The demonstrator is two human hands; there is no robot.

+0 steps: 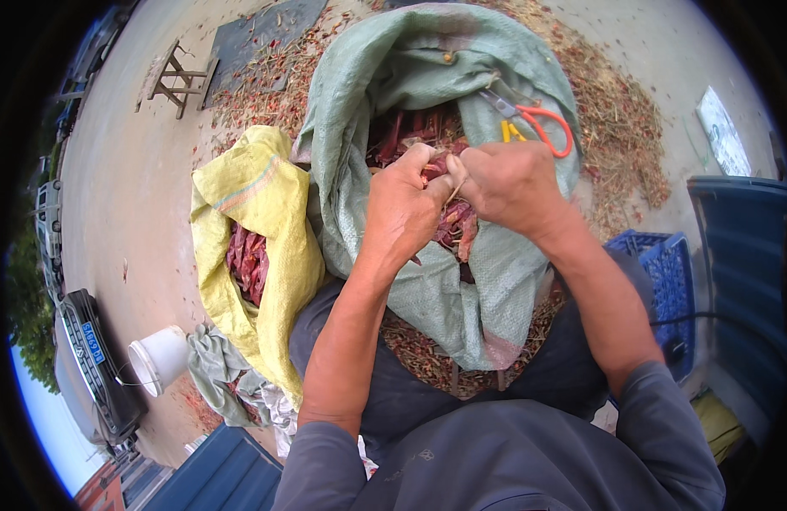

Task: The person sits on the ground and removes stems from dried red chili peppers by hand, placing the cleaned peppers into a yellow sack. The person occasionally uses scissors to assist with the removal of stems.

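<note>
Over the mouth of a green woven sack [349, 89], my left hand [409, 198] grips a small bunch of dried red chili peppers [456, 227]. Some of the peppers dangle below the fingers. My right hand [508, 182] meets it at the thumbs and pinches what looks like a thin stem or strand at the bunch. Deeper in the sack lie more dark red dried peppers [393, 137], partly hidden by my hands. Snips with orange handles [547, 124] rest on the sack's inner fold beyond my right hand, with a small yellow piece [511, 131] beside them.
At left stands a yellow woven sack [259, 172] holding dried peppers [246, 262], near a white bucket [157, 358]. Stems and pepper scraps [614, 128] litter the ground. A blue plastic crate [678, 274] is at right; a wooden stool [179, 80] and parked cars [90, 358] stand farther off.
</note>
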